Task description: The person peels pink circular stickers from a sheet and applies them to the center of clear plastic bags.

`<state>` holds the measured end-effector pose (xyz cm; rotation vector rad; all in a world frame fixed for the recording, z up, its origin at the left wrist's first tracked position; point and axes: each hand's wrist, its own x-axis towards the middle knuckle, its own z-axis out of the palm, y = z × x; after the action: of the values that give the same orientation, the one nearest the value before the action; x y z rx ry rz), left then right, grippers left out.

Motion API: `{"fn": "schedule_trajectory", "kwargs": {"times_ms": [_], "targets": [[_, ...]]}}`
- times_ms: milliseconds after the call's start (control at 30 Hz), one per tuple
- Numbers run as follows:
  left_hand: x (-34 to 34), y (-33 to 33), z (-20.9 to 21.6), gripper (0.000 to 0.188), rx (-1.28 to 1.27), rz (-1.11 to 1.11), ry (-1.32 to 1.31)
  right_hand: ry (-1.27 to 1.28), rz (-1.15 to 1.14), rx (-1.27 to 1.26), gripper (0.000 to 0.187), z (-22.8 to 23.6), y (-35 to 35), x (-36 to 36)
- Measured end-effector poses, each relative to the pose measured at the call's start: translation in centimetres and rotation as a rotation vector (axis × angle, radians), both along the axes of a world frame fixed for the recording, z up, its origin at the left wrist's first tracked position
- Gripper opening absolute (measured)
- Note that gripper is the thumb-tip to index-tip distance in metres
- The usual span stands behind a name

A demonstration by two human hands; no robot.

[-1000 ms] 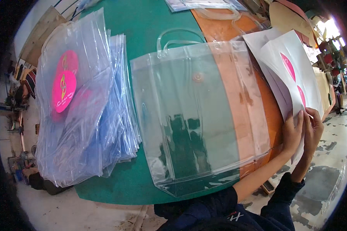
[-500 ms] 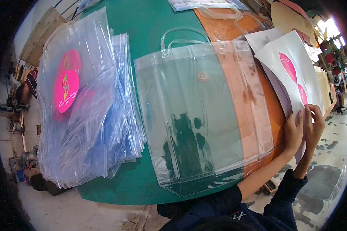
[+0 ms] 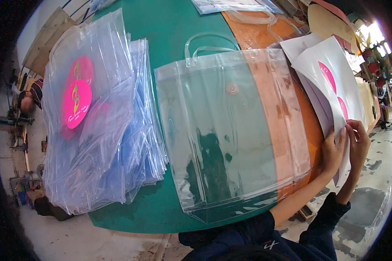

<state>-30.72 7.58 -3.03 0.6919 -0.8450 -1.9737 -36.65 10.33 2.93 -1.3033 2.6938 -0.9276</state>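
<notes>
At the right, both hands are at the near end of a white sheet of pink stickers [image 3: 349,74], which curls upward. My left hand [image 3: 333,152] pinches the sheet's edge beside the lower pink sticker [image 3: 342,107]. Close by, my right hand [image 3: 358,141] has its fingers closed on the same edge; whether a sticker corner is between them is too small to tell. A clear plastic bag [image 3: 248,130] with a looped handle and a round snap lies flat in front of me, left of my hands. Under the top sheet another white sheet [image 3: 301,44] shows.
A tall stack of clear plastic bags [image 3: 104,161] with a round pink sticker [image 3: 78,103] on top covers the table's left side. The table has a green top [image 3: 170,26] and an orange part [image 3: 307,126]. More clear bags [image 3: 237,6] lie at the far edge. Another person [image 3: 30,96] is far left.
The view has shifted slightly, so everything sits a little lower and farther right. Both hands stay at the sheet's edge, with only small finger movement.
</notes>
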Motion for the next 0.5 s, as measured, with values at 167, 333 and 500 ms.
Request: {"fn": "schedule_trajectory", "kwargs": {"times_ms": [167,333,500], "targets": [[-0.2,0.0,-0.4,0.033,0.005,-0.057,-0.002,0.027,0.02,-0.023,0.009,-0.2,0.1,-0.1],[0.5,-0.4,0.4,0.027,0.065,-0.211,-0.135,0.229,0.001,0.043,0.007,-0.1,-0.6,0.6],[-0.1,0.1,-0.6,0.026,0.059,-0.15,-0.118,0.479,0.123,0.058,0.007,-0.6,-1.1,1.2]]}}
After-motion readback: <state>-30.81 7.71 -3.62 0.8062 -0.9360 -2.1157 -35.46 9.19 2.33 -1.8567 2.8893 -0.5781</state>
